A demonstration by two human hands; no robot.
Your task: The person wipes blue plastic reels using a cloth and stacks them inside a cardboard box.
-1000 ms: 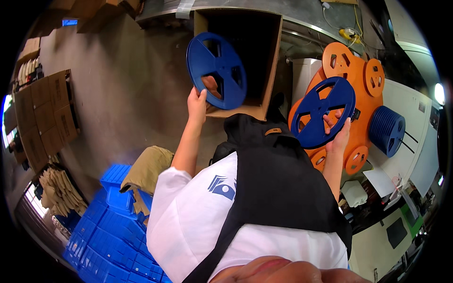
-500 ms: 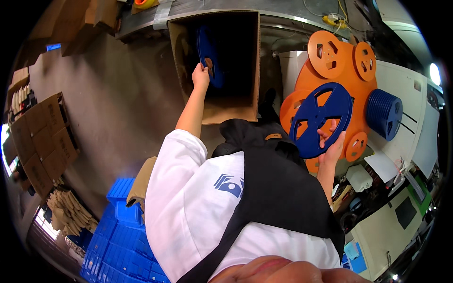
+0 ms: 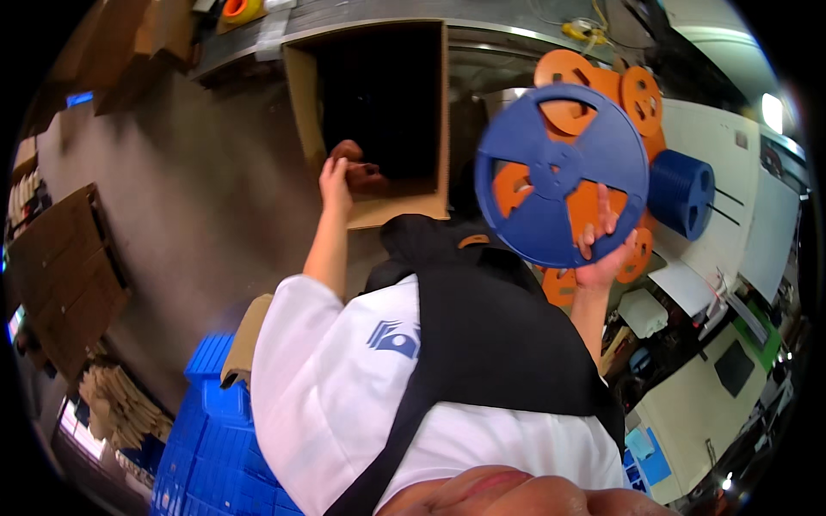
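Note:
My right hand (image 3: 604,249) holds a flat blue reel (image 3: 525,228) by its lower right rim, with fingers showing through one of its windows. The reel faces up and covers part of several orange reels (image 3: 564,67) behind it. At the near left edge of a tall open cardboard box (image 3: 397,210) is my left hand (image 3: 334,185), its fingers reaching into the shadow. Reddish-brown shapes (image 3: 368,178) show beside those fingers; I cannot tell whether they are shaded fingers or a thing. The inside of the box is too dark to make out.
A stack of blue reels (image 3: 678,196) sits on rods at the right. Blue plastic crates (image 3: 211,456) are piled at the lower left. A grey worktable (image 3: 370,10) runs behind the box. Flattened cardboard (image 3: 73,267) stands at the far left.
The blue reel in my left hand is no longer visible in the box. My left hand has drawn back toward the near edge. My right hand has raised its blue reel and turned it flatter.

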